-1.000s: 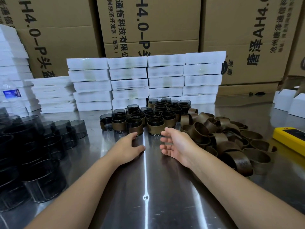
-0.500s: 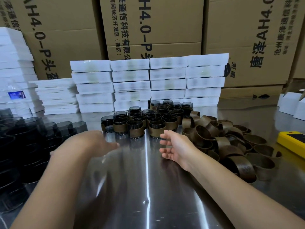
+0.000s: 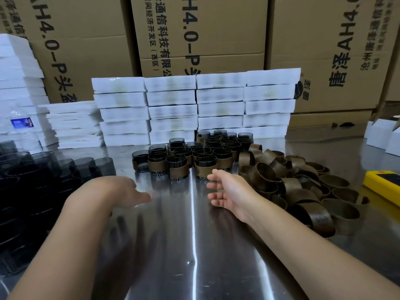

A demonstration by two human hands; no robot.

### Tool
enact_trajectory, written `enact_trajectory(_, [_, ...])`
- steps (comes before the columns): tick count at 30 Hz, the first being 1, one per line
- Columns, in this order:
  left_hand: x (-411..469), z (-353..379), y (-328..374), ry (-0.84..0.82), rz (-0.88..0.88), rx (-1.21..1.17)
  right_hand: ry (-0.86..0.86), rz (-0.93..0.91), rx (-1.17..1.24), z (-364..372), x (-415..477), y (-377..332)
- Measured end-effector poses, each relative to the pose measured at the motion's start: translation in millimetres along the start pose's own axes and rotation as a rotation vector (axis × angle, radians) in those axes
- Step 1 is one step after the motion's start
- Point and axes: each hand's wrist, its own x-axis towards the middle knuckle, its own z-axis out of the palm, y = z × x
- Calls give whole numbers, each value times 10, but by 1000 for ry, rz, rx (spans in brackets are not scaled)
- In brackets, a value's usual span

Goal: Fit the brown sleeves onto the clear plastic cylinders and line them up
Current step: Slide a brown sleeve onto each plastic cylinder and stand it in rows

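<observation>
Several clear cylinders wearing brown sleeves [image 3: 203, 167] stand in rows at the table's middle back. A heap of loose brown sleeves [image 3: 298, 187] lies to the right. Bare smoky-clear cylinders [image 3: 28, 187] pile up on the left. My left hand [image 3: 121, 191] hovers palm down over the steel, between the bare cylinders and the sleeved group, holding nothing. My right hand [image 3: 229, 191] floats just in front of the sleeved rows, fingers relaxed and spread, empty, with the sleeve heap at its right.
Stacks of white boxes [image 3: 194, 107] line the back in front of large cardboard cartons [image 3: 199, 35]. A yellow device [image 3: 383, 185] lies at the right edge, a water bottle [image 3: 21, 126] at the left. The steel table [image 3: 194, 245] reflects my arms.
My left hand has drawn away from the sleeved cylinders toward the left, and now sits lower in view. My right hand has barely moved. The view has tilted up slightly.
</observation>
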Motion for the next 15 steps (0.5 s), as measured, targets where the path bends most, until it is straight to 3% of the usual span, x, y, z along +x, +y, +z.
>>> enact_trajectory(7, [205,222,269,124,211,48,-12,1,-40,15,-44,-12])
enact_trajectory(11, [256,378,493,260,539,17,-6,-22,-54,35,-74,-27])
enact_trajectory(15, [278,398,534,339,835,-185,38,-102,-154,41,-90,-40])
